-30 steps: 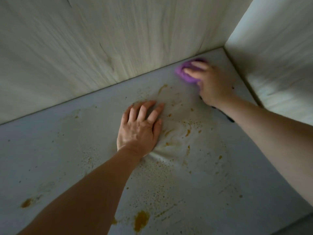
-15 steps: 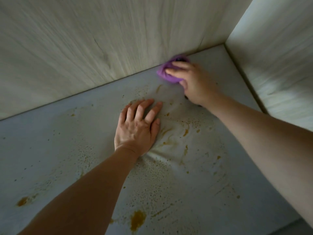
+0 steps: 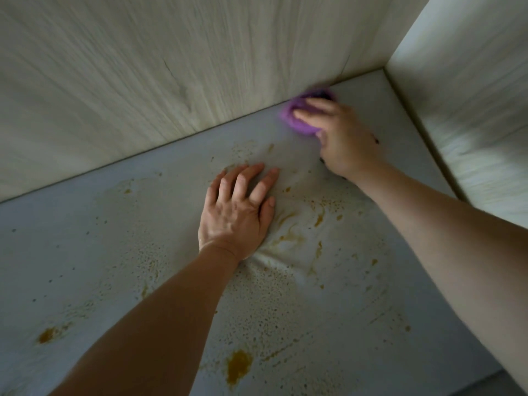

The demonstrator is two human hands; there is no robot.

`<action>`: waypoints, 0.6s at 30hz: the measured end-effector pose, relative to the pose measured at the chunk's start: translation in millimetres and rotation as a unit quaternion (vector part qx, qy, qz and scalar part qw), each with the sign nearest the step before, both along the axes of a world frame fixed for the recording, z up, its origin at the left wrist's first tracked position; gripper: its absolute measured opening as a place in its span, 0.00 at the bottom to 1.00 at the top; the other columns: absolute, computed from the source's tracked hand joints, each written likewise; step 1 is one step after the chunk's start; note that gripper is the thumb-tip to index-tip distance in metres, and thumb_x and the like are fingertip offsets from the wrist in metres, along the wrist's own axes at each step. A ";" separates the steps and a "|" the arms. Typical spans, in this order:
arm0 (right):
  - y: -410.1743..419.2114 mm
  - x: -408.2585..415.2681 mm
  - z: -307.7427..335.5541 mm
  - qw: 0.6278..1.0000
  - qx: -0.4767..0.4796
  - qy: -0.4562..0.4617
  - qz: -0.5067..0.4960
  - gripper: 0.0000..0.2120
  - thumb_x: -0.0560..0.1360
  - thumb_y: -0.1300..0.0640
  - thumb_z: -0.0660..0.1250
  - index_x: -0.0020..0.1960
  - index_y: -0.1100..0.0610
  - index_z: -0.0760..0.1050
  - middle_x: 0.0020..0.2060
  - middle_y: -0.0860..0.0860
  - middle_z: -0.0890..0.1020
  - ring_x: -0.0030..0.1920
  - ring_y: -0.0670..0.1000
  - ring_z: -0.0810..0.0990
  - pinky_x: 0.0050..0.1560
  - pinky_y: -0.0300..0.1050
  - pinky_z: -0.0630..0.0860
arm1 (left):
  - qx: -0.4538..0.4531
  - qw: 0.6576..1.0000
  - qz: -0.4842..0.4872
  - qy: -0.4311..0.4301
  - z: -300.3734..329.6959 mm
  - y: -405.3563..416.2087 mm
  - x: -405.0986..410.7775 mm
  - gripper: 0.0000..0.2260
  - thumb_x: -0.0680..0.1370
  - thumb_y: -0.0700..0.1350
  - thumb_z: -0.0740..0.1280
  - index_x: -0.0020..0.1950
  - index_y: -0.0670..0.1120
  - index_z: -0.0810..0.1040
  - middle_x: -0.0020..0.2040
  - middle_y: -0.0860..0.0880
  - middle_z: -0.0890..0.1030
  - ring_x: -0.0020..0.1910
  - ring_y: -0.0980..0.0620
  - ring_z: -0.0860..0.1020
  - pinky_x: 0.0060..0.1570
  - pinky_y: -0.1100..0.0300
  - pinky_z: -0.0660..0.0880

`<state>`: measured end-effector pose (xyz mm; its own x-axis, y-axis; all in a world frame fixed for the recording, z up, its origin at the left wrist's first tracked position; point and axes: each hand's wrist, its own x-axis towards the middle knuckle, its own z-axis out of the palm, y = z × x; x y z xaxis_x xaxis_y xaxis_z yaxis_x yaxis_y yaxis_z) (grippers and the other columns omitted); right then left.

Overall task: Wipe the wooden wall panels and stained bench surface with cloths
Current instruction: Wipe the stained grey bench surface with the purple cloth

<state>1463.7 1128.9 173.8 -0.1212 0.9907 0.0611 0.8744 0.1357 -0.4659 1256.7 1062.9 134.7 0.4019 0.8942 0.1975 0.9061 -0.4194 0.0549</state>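
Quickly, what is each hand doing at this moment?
Left hand: open, fingers straight, pressing flat on the bench surface.
Right hand: holding the purple cloth beside the wall panel.

The bench surface (image 3: 85, 252) lies open from 6 to 9 o'clock, with only flat stains on it. At 12 o'clock the back wall panel (image 3: 171, 81) closes it off; at 2 to 3 o'clock the side wall panel (image 3: 471, 110) does likewise. The left hand (image 3: 237, 212) lies flat at centre. The right hand (image 3: 345, 141), pressing a purple cloth (image 3: 297, 121) against the back panel's foot, and its forearm block the 1 o'clock corner.
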 end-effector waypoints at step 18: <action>-16.8 10.3 -6.7 0.986 -0.082 -0.097 -0.109 0.25 0.81 0.57 0.53 0.77 0.50 0.53 0.77 0.53 0.52 0.75 0.60 0.52 0.73 0.53 0.53 | 0.010 1.000 -0.008 -0.009 -0.3 1.7 -0.9 0.21 0.78 0.55 0.53 0.71 0.54 0.67 0.65 0.48 0.72 0.62 0.46 0.65 0.64 0.50 0.57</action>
<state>1474.0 1112.1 167.0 0.1022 0.9891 -0.1056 0.9491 -0.1287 -0.2873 1255.8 1064.5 134.4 0.4123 0.8836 0.2221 0.8982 -0.4350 0.0631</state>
